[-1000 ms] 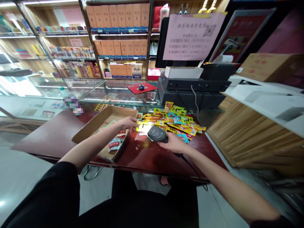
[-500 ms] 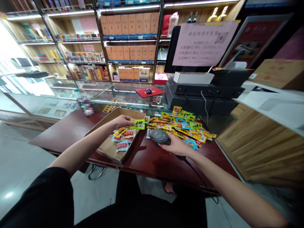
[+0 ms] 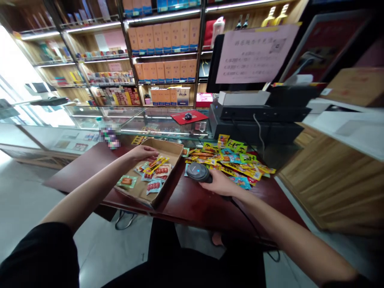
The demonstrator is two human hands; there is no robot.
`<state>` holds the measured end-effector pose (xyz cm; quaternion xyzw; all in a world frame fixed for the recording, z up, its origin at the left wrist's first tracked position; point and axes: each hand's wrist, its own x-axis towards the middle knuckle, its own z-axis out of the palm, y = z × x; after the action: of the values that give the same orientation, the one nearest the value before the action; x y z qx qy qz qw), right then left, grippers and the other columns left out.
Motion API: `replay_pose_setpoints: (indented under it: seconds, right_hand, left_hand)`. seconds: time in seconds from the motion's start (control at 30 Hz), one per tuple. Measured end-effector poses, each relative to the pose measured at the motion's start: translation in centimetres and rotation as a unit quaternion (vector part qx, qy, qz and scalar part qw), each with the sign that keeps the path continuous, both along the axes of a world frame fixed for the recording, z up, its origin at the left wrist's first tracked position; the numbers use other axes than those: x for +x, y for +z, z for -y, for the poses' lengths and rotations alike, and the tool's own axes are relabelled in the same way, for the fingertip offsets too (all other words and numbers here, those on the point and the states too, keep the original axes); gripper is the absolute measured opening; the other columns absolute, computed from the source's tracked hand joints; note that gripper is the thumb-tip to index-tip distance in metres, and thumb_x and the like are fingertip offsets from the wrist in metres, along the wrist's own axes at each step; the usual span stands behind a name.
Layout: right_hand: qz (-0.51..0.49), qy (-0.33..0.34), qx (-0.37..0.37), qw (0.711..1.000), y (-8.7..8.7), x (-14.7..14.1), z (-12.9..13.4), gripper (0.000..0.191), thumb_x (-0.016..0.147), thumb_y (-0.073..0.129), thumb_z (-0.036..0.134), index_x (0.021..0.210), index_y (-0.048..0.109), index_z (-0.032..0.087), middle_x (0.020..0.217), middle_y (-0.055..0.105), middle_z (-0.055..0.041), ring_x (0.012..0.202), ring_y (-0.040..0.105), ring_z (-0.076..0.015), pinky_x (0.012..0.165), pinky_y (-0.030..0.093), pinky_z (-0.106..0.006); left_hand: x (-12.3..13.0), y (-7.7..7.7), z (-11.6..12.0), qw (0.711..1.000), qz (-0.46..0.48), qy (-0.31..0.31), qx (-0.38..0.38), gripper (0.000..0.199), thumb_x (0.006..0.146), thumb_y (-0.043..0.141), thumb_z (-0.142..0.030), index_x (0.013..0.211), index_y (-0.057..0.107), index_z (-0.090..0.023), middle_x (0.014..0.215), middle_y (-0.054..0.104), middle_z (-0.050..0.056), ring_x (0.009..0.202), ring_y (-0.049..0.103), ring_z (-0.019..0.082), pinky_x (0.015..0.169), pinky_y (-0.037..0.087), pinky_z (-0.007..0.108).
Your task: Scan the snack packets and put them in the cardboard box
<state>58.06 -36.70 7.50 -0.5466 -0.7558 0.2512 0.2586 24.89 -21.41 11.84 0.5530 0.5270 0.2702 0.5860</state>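
Fingers: right hand [image 3: 221,184] grips dark scanner [image 3: 198,172]; left hand [image 3: 142,154], we cannot tell.
Packets [image 3: 242,168]: glossy, multicoloured.
Pink sign [image 3: 255,56]: blurred writing.

Surroundings of the monitor [image 3: 214,66], whose front bears a pink written sheet [image 3: 255,56]. Left of the monitor, orange boxes [image 3: 163,38] stand in shelf rows; lower left of it, a dark mouse [image 3: 188,116] rests on a red mat [image 3: 198,116]. Beneath it, a white box [image 3: 243,98]; above it, gold-coloured bottles [image 3: 275,17]; right of it, a cardboard carton [image 3: 354,86].

Forearms [image 3: 99,186] angled forward; left hand [image 3: 144,153] palm down; right hand [image 3: 218,183] closed.
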Motion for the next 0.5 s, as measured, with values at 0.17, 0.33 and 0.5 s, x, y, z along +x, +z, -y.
replay_pose_setpoints:
  seconds: [0.17, 0.33, 0.5]
  right_hand:
    - [0.011, -0.083, 0.000, 0.997, -0.2, 5.0, 2.8, 0.034, 0.074, 0.066, 0.030, 0.104, 0.069, 0.015, 0.092, 0.074, -0.0068, 0.085, 0.068, -0.0250, 0.077, 0.052, -0.034]
    - [-0.006, -0.145, 0.039, 0.989, -1.1, 10.8, 6.5, 0.040, 0.072, 0.067, 0.025, 0.111, 0.068, 0.016, 0.109, 0.073, -0.0081, 0.099, 0.067, -0.0277, 0.088, 0.051, -0.037]
    - [0.020, -0.220, 0.012, 0.975, -0.7, 14.5, 10.9, 0.035, 0.072, 0.066, 0.027, 0.105, 0.070, 0.017, 0.096, 0.075, -0.0056, 0.088, 0.069, -0.0261, 0.078, 0.053, -0.033]
  left_hand:
    - [9.3, -1.2, 0.2, 0.994, -0.009, -0.113, 0.011, 0.052, 0.043, 0.093, -0.040, 0.083, 0.075, -0.011, 0.077, 0.072, 0.008, 0.068, 0.067, 0.015, 0.064, 0.055, 0.025]
    - [19.9, -3.1, 1.5, 0.973, -0.020, -0.230, 0.019, 0.053, 0.043, 0.092, -0.046, 0.081, 0.075, -0.012, 0.068, 0.070, 0.005, 0.062, 0.063, 0.013, 0.059, 0.051, 0.024]
    - [28.1, -5.6, 3.2, 0.938, -0.052, -0.340, 0.046, 0.047, 0.049, 0.089, -0.047, 0.080, 0.076, -0.015, 0.068, 0.069, 0.004, 0.062, 0.061, 0.013, 0.059, 0.049, 0.025]
